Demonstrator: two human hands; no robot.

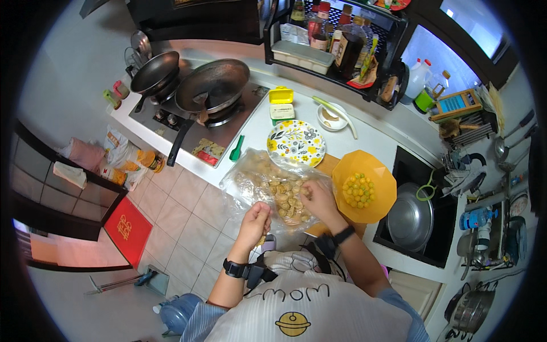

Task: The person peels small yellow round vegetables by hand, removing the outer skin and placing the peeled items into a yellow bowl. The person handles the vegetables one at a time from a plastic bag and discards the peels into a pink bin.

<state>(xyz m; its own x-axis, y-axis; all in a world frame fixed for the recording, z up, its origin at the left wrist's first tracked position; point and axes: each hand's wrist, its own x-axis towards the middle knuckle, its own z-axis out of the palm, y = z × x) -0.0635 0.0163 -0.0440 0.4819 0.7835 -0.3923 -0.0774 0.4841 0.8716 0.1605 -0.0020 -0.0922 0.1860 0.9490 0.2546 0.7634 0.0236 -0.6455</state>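
Note:
A clear plastic bag (243,175) lies spread at the counter's front edge, with many small tan dried pieces (287,201), perhaps mushrooms, showing in its opening. My right hand (317,197) is over these pieces, fingers bent down around one at the right side. In front of the bag is my left hand (257,217), curled closed; a little tan material shows beneath its palm. To the right of the bag, a yellow faceted bowl (384,179) holds several small round yellow-green fruits (358,190). A floral plate (296,143) sits behind the bag, whose film reaches the plate's near rim.
Two woks (213,85) stand on the gas hob at left, one handle (179,143) jutting past the counter edge. A green scoop (236,148), a yellow-lidded box (282,104) and a white bowl (332,117) stand behind. The sink at right contains a metal basin (409,218).

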